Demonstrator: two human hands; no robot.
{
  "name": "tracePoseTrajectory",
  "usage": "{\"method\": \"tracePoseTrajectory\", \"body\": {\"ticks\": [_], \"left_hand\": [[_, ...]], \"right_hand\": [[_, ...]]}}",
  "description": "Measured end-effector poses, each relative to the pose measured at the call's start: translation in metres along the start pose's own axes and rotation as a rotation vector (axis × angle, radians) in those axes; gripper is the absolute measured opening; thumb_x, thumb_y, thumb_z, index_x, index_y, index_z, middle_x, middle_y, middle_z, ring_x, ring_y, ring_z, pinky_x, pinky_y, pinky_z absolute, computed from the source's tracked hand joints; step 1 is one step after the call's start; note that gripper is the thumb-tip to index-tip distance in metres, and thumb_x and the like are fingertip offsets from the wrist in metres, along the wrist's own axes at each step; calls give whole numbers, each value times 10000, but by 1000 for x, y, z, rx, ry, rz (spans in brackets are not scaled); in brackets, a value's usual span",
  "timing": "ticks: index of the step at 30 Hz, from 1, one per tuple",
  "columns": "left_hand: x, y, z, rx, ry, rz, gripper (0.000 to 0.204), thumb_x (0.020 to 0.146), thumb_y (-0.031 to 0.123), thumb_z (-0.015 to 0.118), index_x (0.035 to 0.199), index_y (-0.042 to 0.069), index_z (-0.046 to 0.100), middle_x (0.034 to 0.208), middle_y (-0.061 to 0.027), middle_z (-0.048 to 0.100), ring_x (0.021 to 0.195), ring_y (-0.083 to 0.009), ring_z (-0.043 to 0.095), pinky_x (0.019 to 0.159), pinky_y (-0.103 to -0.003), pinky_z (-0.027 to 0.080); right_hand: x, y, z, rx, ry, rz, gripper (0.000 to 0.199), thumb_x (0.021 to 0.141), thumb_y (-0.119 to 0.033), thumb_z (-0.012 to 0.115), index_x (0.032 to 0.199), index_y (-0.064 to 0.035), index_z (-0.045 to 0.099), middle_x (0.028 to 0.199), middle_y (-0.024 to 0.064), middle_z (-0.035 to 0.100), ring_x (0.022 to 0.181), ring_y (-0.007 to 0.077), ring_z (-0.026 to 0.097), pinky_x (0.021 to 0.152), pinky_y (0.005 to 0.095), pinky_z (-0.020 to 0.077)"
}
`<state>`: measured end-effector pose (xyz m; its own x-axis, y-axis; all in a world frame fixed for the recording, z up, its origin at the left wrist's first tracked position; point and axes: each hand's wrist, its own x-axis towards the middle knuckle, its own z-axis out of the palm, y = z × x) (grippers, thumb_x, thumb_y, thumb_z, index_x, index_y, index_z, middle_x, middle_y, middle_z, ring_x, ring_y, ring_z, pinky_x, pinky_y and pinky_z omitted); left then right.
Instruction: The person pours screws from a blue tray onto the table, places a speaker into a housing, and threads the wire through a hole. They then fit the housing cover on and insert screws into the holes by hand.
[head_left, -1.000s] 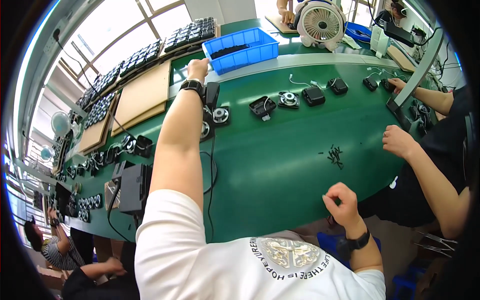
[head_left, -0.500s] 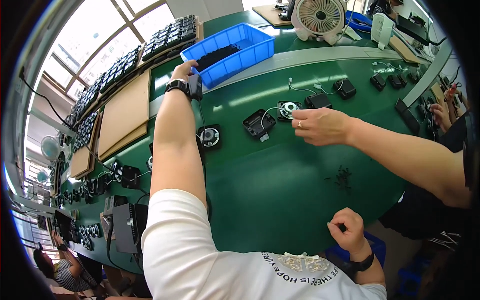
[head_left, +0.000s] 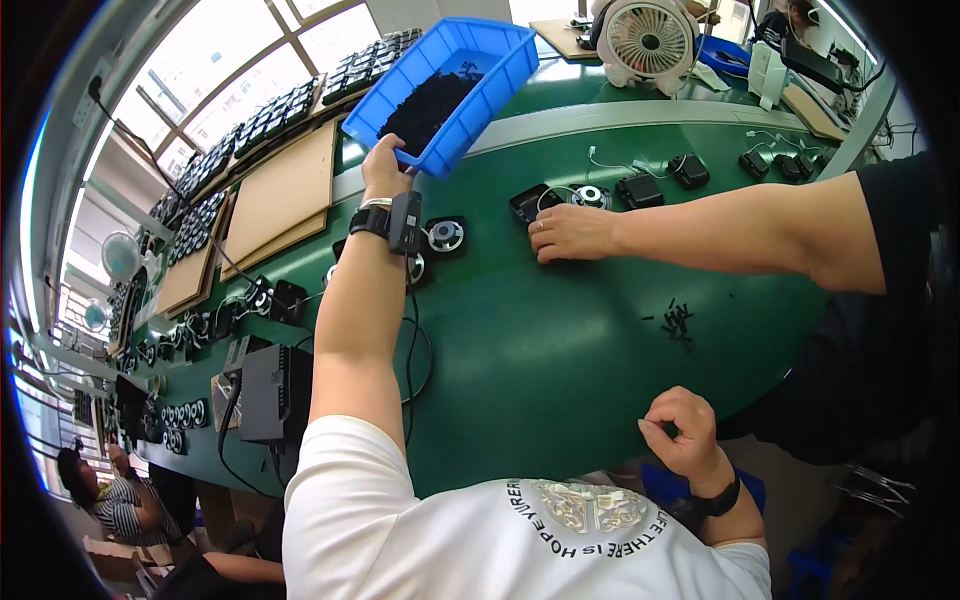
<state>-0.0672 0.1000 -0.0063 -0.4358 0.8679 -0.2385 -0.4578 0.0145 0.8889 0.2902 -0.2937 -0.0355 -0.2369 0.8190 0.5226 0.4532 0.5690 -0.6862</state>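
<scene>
My left hand (head_left: 384, 168) is closed on the near corner of a blue plastic bin (head_left: 500, 80), which tilts toward me at the far edge of the green table. A heap of small black parts (head_left: 428, 112) lies inside it. Close to my body, my right hand (head_left: 684, 432) is held with its fingers curled to the thumb; whether anything small is in it is hidden. On the table before it lies a loose pile of small black pieces (head_left: 676, 322). Past my left wrist sits a round speaker (head_left: 446, 235) in a black housing.
From the right, a co-worker's hand (head_left: 575, 235) reaches a black housing (head_left: 528, 204) beside a wired speaker (head_left: 590, 197). Closed black boxes (head_left: 640, 191) stand farther along. A white fan (head_left: 650, 40) is at the back; cardboard sheets (head_left: 285, 195) and a black power unit (head_left: 272, 390) are left.
The blue bin has been lifted and tipped toward me by my left hand, and its black parts show more. The co-worker's hand has moved left onto the black housing.
</scene>
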Motion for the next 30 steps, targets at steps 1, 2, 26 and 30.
{"method": "tracePoseTrajectory", "body": {"ticks": [1, 2, 26, 30], "left_hand": [[-17, 8, -9, -19, -33, 70, 131, 729, 30, 639, 841, 7, 575, 719, -60, 530, 564, -180, 491, 505, -324, 422], [-36, 14, -17, -34, -68, 137, 147, 737, 24, 630, 874, 6, 582, 729, -50, 536, 560, -168, 488, 507, -308, 418], [-301, -21, -139, -239, -273, 364, 288, 928, 67, 616, 1205, 2, 570, 1120, -86, 645, 961, -186, 640, 841, -313, 538], [-301, -32, -145, -260, -208, 348, 280, 930, 84, 619, 1192, -4, 576, 1121, -104, 650, 956, -193, 649, 823, -310, 547]], "right_hand": [[3, -5, 0, 7, -12, -6, 159, 722, 8, 727, 786, -53, 595, 720, 84, 599, 597, 217, 569, 522, 308, 434], [7, -10, 1, 18, -17, -73, 167, 719, 10, 730, 789, -53, 593, 725, 85, 600, 598, 220, 570, 522, 310, 435], [226, -108, 145, -676, -717, -68, 847, 639, -405, 824, 1406, -268, 493, 1344, 135, 465, 1271, 419, 410, 979, 602, 398], [213, -95, 155, -556, -721, -61, 771, 645, -361, 828, 1345, -216, 538, 1297, 173, 498, 1197, 417, 493, 944, 554, 451]]}}
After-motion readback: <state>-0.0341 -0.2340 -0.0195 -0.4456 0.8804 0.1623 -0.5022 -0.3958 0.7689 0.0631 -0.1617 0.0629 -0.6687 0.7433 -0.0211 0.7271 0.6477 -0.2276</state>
